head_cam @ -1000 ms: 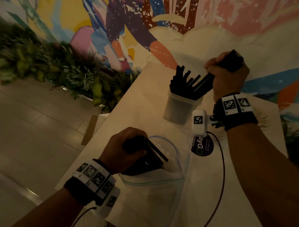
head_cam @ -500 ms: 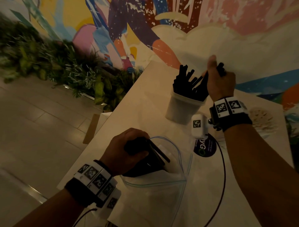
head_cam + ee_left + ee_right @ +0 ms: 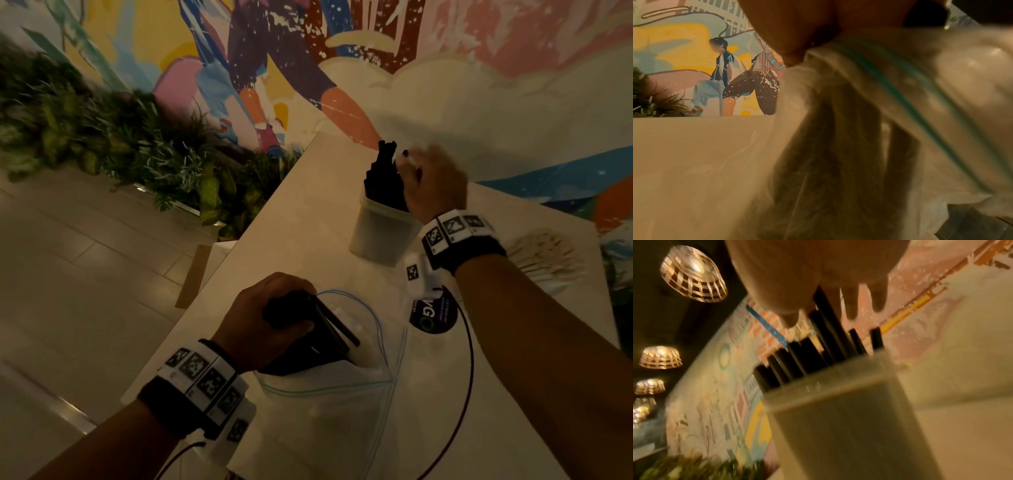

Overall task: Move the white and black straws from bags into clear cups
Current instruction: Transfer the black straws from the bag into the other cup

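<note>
Nearest us, our left hand (image 3: 270, 318) grips a bundle of black straws (image 3: 329, 329) at the mouth of the clear zip bag (image 3: 335, 404) lying on the tabletop (image 3: 308, 219). Beyond the bag stands the clear cup (image 3: 380, 233), packed with upright black straws (image 3: 818, 350). Our right hand (image 3: 435, 185) hovers at the cup's far side, fingers (image 3: 877, 295) loosely spread over the straw tops, gripping nothing we can see.
</note>
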Available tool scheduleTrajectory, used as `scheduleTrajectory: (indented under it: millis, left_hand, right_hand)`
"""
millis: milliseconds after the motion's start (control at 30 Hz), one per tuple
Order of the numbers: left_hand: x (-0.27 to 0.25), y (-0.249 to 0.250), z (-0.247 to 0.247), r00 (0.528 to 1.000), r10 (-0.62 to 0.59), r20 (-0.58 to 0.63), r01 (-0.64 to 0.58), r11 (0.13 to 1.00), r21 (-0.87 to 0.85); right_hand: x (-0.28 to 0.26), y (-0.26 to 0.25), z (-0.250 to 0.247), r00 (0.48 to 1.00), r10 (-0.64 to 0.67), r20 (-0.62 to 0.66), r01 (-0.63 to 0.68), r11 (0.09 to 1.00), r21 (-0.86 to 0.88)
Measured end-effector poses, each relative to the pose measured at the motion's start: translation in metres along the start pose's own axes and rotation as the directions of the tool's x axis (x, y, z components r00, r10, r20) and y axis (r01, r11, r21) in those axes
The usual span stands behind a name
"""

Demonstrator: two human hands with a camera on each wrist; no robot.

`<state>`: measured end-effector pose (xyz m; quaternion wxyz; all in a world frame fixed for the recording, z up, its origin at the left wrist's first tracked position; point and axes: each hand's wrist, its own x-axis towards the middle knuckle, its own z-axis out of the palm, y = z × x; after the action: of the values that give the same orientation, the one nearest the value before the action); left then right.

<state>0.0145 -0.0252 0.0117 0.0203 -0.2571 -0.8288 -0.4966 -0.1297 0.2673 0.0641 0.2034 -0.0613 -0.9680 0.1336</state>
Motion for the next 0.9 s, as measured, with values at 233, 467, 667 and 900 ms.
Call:
scheduleTrajectory:
  millis: [233, 467, 667, 900]
  left_hand:
    - [0.002, 0.002, 0.001, 1.0, -0.009, 0.005, 0.009, 1.0, 0.012]
    - [0.005, -0.002, 0.003, 1.0, -0.023, 0.005, 0.023, 1.0, -0.009]
    - [0.005, -0.002, 0.003, 1.0, -0.002, 0.027, 0.003, 1.0, -0.016]
    - [0.003, -0.003, 0.005, 0.997, 0.008, 0.08, -0.004, 0.999, -0.05]
  right_hand:
    - [-0.006, -0.003, 0.009, 0.957, 0.136, 0.255, -0.109, 0.987, -0.117]
    - [-0.086, -0.059, -0.047, 0.995, 0.092, 0.035, -0.095, 0.809, 0.58]
    - [-0.185, -0.074, -0.04, 0.76, -0.226, 0.609, -0.311, 0.696, 0.647]
    - [-0.2, -0.083, -0.012, 0.823, -0.123, 0.554, -0.27, 0.774, 0.573]
